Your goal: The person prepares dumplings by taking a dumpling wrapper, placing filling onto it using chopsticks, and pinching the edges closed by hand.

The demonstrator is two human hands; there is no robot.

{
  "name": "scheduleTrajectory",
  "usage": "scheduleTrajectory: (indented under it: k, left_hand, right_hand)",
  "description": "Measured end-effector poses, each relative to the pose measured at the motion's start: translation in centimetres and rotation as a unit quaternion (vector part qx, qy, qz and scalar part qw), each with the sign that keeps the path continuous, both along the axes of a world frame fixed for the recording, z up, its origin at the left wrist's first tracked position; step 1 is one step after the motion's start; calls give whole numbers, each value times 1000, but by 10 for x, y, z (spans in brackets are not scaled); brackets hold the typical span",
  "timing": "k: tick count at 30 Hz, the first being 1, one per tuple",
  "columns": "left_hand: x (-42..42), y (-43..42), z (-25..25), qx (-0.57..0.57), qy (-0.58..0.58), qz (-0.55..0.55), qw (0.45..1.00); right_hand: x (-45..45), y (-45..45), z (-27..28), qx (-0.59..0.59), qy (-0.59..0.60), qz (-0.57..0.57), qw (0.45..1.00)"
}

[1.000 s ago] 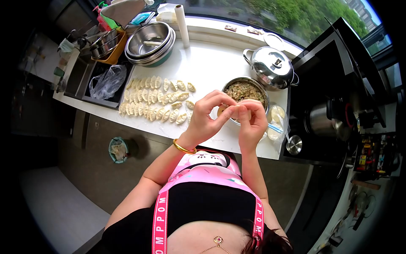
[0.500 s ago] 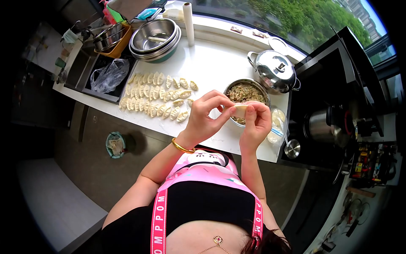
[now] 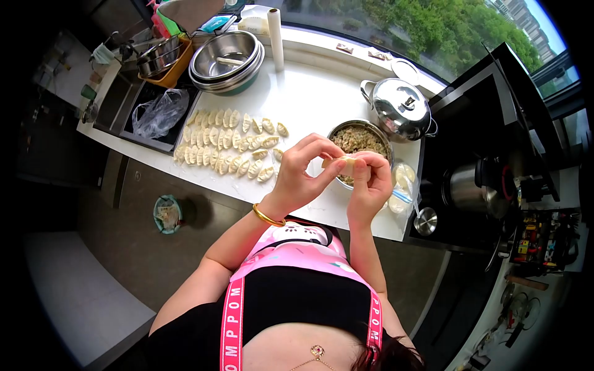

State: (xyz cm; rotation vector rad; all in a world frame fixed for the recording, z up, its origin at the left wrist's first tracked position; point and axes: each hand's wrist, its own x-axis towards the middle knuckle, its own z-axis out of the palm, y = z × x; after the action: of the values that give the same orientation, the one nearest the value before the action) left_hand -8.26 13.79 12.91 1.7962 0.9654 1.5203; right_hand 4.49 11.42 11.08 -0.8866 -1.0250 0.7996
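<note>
Between the fingertips of both hands is a pale dumpling (image 3: 347, 163), partly hidden by the fingers. My left hand (image 3: 303, 170) pinches its left end, and a gold bangle circles that wrist. My right hand (image 3: 371, 185) is closed on its right end. Just behind the hands stands a steel bowl of chopped filling (image 3: 357, 137), partly covered by them. Several pleated dumplings (image 3: 224, 143) lie in rows on the white counter to the left. A plastic bag with pale round pieces (image 3: 403, 179) rests right of the bowl.
A lidded steel pot (image 3: 402, 108) stands behind the bowl, beside the black stove (image 3: 461, 136). Stacked metal basins (image 3: 226, 59) and a white roll (image 3: 276, 40) are at the back left. The sink (image 3: 133, 117) holds a clear plastic bag. A small bin (image 3: 167, 214) stands on the floor.
The dumpling's pale face, widely visible half a second ago, is now more covered by my fingers. Both hands stay together in front of the bowl, and the view has shifted slightly.
</note>
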Motion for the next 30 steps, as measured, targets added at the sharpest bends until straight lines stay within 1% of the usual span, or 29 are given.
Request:
scheduleTrajectory:
  k: [2,4,8,9,11,15,17,18,20,21,23,24,25,26,28,30]
  left_hand:
    - [-1,1,1,1,7,-9,1000]
    - [-1,1,-1,-23,20,-10,999]
    - [1,3,-1,-26,15,-2,1000]
    - [1,4,1,-20,21,-10,1000]
    - [3,6,5,-12,26,-18,999]
    - [5,8,5,-2,40,-28,999]
    - [5,10,4,-4,44,-29,999]
    - [6,11,5,-3,44,-27,999]
    - [8,11,4,-4,43,-26,999]
    - [9,12,3,-6,44,-24,999]
    - [9,13,3,-9,44,-24,999]
    - [9,15,3,17,30,-29,999]
    - [9,16,3,42,16,-35,998]
    - [8,15,3,41,16,-37,998]
    - [2,12,3,-7,21,-42,999]
    - [-2,12,-3,-8,19,-48,999]
  right_hand:
    - [0,1,-2,4,-32,-3,999]
    - [1,2,-3,11,-41,-5,999]
    - [2,3,-4,11,-67,-16,998]
    - [2,3,-3,15,-67,-17,997]
    - [3,4,0,-7,-27,-17,999]
    - [4,6,3,-6,-45,-13,999]
    - [4,8,1,7,-84,-32,996]
    - [5,9,0,6,-84,-32,996]
    - [8,10,-1,33,-163,-53,985]
    - [8,10,-1,33,-164,-53,985]
    - [9,10,1,28,-142,-52,988]
    - [10,10,2,27,-142,-53,988]
    - [10,10,3,16,-88,-40,995]
    - [10,10,3,5,-33,-27,999]
    - [15,10,3,2,-15,-23,1000]
    - [18,12,2,-1,3,-16,1000]
